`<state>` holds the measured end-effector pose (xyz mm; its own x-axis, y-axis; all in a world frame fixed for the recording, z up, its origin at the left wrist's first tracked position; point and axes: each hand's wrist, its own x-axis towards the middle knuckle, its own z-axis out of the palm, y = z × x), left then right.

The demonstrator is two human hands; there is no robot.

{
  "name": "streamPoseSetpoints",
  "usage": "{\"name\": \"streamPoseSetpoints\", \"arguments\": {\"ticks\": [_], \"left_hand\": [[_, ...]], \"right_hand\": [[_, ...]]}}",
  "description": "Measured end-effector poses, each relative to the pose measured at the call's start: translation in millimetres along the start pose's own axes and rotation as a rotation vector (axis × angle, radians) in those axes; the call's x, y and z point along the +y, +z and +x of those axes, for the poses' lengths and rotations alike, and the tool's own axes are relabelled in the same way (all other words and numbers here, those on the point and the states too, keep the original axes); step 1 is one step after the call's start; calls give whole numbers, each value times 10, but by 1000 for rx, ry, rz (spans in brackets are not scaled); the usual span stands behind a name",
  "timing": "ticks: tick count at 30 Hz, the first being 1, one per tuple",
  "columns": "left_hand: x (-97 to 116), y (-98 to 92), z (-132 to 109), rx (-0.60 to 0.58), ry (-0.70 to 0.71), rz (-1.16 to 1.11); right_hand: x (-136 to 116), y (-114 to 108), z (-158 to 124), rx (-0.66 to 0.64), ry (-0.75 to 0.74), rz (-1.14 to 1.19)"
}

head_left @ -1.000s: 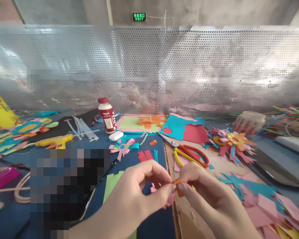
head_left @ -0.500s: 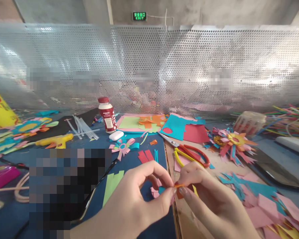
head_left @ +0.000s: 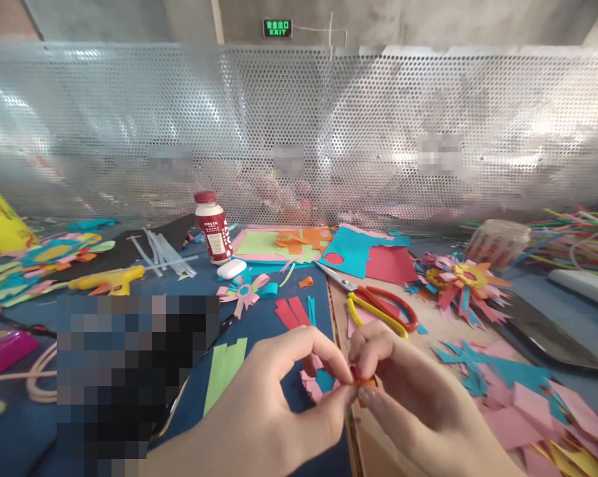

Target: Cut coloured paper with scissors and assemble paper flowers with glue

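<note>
Between my two hands is a small orange paper strip (head_left: 366,383), seemingly curled, with a bit of dark red showing above it. My left hand (head_left: 284,391) pinches its left end between thumb and forefinger. The right end sits in the fingertips of my right hand (head_left: 413,391). Behind my left fingers lies a pink and blue paper piece (head_left: 323,379), partly covered. Just beyond the hands are scissors (head_left: 378,308) with red and yellow handles, red paper strips (head_left: 292,313) and thin blue strips (head_left: 311,310). Light green strips (head_left: 225,368) lie left of my left hand.
A yellow glue gun (head_left: 111,279), a bottle (head_left: 213,228) and a white case (head_left: 232,268) stand to the left. Coloured sheets (head_left: 391,264) lie at the back. On the right are paper flowers (head_left: 465,278), a phone (head_left: 557,331) and pink scraps (head_left: 515,424). A perforated metal screen (head_left: 299,119) closes the far side.
My right fingers have shifted on the orange strip, which now looks more folded over. More of the pink and blue piece shows behind the hands. The camera view has moved slightly.
</note>
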<state>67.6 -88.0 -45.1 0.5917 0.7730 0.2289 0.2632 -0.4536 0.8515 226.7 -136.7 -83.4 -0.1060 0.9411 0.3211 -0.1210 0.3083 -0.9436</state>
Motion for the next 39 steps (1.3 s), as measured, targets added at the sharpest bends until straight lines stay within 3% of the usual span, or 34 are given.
{"name": "streamPoseSetpoints", "arguments": {"ticks": [21,27,30,39], "left_hand": [[-49,4,-44,-3,20,54],[39,-45,-42,-72,-36,81],[55,-44,-35,-79,-34,39],[57,-9,-19,-144,-47,-85]], "right_hand": [[-24,-2,33,-24,6,131],[-17,-23,39,-37,-3,93],[-15,-15,42,2,4,122],[-52,-26,34,-38,73,99]]}}
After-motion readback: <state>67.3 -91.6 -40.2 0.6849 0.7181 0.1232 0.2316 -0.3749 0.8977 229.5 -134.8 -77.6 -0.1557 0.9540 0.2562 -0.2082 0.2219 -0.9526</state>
